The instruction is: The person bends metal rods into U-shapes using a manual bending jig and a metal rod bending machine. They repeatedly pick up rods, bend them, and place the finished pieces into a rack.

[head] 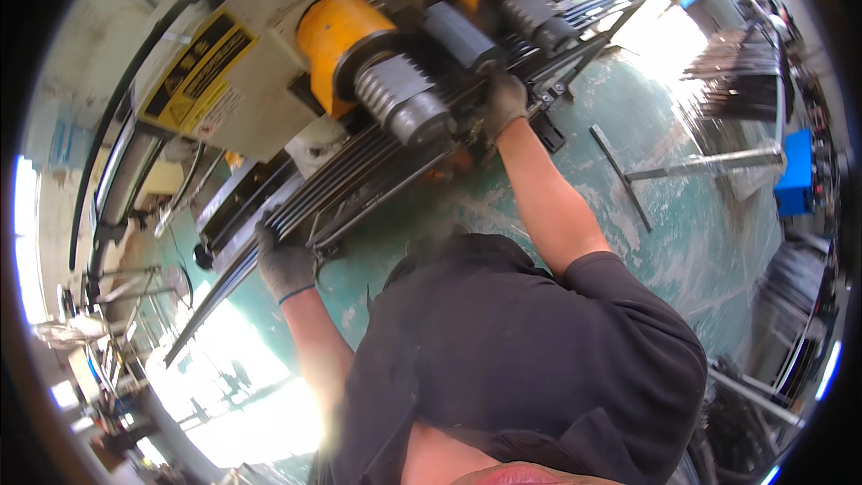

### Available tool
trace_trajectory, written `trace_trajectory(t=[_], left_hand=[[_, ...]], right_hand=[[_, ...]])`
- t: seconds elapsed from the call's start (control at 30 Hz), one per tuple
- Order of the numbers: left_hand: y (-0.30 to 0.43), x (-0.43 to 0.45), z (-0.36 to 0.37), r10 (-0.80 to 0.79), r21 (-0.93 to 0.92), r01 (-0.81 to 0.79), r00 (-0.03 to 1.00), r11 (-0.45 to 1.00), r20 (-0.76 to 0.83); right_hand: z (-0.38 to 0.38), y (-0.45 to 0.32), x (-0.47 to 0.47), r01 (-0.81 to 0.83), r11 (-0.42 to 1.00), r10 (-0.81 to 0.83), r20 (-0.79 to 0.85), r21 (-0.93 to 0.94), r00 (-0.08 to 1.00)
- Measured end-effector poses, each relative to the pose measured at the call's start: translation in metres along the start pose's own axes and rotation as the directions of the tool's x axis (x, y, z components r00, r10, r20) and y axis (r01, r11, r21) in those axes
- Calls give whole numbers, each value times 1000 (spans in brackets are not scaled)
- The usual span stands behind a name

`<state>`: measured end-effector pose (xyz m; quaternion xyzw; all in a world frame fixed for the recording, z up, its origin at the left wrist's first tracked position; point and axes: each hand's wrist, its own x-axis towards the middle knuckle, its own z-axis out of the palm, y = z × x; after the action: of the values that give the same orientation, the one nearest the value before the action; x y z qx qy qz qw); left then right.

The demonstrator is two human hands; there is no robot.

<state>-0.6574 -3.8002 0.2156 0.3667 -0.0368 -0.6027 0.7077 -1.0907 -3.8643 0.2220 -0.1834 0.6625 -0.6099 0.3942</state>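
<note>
Long metal bars (323, 185) lie side by side across a machine, beneath two yellow cylindrical units (347, 34) with grey ribbed metal ends (403, 100). My left hand (283, 263), in a grey work glove, grips the bars near their lower-left stretch, its fingers over them. My right hand (505, 104), gloved too, is at the bars just below a dark hexagonal metal block (461, 34) between the yellow units. Its fingers are partly hidden, and whether they close on anything does not show.
A yellow and black warning sign (199, 74) is on the machine's panel. A metal stand with a T-shaped foot (623, 178) rests on the green floor at the right, beside a rack of stacked metal pieces (734, 74). A blue box (794, 172) is farther right.
</note>
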Motion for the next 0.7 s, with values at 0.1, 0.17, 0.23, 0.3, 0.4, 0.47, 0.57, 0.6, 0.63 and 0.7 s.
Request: trace_trajectory(t=[0.1, 0.17, 0.23, 0.3, 0.4, 0.47, 0.57, 0.6, 0.63, 0.7], left_hand=[[5, 2, 0, 16, -38, -16, 1000, 999, -6], [36, 17, -30, 84, -111, -83, 996, 990, 9], [64, 28, -48, 245, -6, -248, 958, 969, -147], [69, 29, -53, 213, -34, -217, 971, 976, -107], [59, 25, -42, 183, -123, -208, 966, 970, -185], [39, 14, -26, 201, -78, -226, 948, 971, -248], [16, 2, -14, 198, -2, -202, 964, 979, -180], [13, 0, -11, 187, -24, -193, 968, 981, -166], [10, -2, -7, 179, -49, -188, 972, 981, -150], [5, -5, -2, 140, -66, -149, 982, 987, -131]], right_hand=[[-22, 12, -20, 66, 983, -64, -15, 173, 998], [-32, 29, -24, 69, 929, -77, 7, 362, 997], [-60, 46, -29, -13, 954, -5, 59, 299, 998], [-83, 65, -31, -57, 969, 48, 44, 240, 998], [-110, 89, -27, -125, 975, 120, 38, 186, 992], [-114, 98, -28, -166, 970, 165, 24, 179, 986], [-113, 105, -25, -157, 979, 151, 58, 129, 987], [-110, 106, -22, -165, 979, 156, 87, 119, 984], [-106, 109, -18, -169, 979, 156, 118, 111, 981], [-99, 122, -8, -57, 998, 57, 168, -5, 984]])
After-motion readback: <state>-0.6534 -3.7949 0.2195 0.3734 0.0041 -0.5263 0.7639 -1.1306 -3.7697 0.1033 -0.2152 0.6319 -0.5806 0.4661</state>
